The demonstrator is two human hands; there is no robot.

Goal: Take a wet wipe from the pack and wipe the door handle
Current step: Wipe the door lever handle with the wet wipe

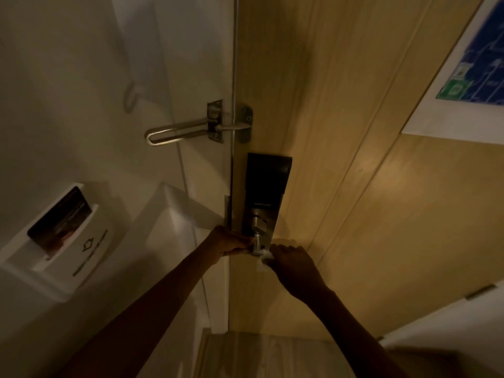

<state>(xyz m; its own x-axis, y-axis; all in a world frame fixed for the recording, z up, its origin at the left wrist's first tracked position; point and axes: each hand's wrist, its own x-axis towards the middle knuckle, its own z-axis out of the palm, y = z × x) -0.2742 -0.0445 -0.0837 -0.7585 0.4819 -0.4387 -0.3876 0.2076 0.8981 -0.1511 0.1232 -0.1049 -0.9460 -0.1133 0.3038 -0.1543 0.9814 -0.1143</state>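
The metal door handle (pixel 257 245) sticks out from the bottom of a black smart lock plate (pixel 266 186) on the wooden door (pixel 354 186). My right hand (pixel 293 264) grips a white wet wipe (pixel 264 259) and holds it against the handle from the right. My left hand (pixel 231 241) is curled round the handle's left side at the door edge. The wipe pack is out of view.
A steel swing-bar door guard (pixel 191 129) is mounted above the lock across the door gap. A white key-card holder (pixel 62 236) with a dark card sits on the left wall. A blue evacuation plan (pixel 477 58) hangs on the door's upper right. The light is dim.
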